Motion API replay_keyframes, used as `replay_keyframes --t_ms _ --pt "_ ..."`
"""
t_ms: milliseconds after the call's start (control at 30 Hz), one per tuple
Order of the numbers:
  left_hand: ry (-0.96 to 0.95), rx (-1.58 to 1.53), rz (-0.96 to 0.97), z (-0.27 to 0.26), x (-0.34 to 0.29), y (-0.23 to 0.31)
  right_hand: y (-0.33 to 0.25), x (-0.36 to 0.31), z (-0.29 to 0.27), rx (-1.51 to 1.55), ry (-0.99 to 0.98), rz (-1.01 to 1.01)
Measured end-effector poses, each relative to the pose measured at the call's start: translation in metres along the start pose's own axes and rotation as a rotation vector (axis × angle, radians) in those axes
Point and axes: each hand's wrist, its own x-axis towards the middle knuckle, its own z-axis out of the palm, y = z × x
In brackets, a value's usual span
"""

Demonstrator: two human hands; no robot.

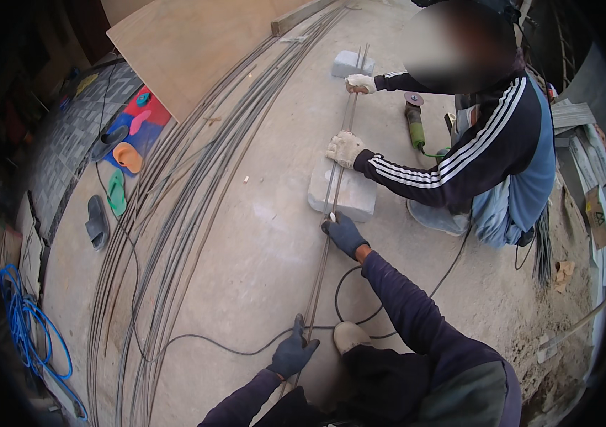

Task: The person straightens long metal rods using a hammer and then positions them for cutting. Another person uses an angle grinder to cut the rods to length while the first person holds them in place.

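Observation:
Two thin steel rods run lengthwise in front of me, resting across pale concrete blocks. My right hand, in a dark glove, is closed at the rods just before the nearer block. A small white piece shows at its fingertips; its kind is unclear. Closer to me, my left hand, also gloved, grips the same rods between thumb and fingers. Across from me, a crouching co-worker holds them with two white-gloved hands, one above the nearer block, the other by the farther block.
Many long steel rods lie curved along the left. A green angle grinder rests near the co-worker. A black cable crosses the concrete floor beneath the held rods. Sandals, a plywood sheet and blue hose lie farther left.

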Motion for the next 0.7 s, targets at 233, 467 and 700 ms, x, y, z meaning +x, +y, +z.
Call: replay_keyframes --t_ms 233,467,700 --pt "-0.133 -0.659 -0.059 0.012 0.007 -0.017 -0.009 -0.008 -0.004 0.103 -0.060 0.061" --pt "-0.266 -0.876 -0.111 0.012 0.007 -0.018 -0.005 -0.015 0.002 0.266 -0.064 0.076" --pt "-0.222 -0.856 -0.211 0.013 0.006 -0.008 0.001 -0.017 0.001 0.228 -0.080 0.074"
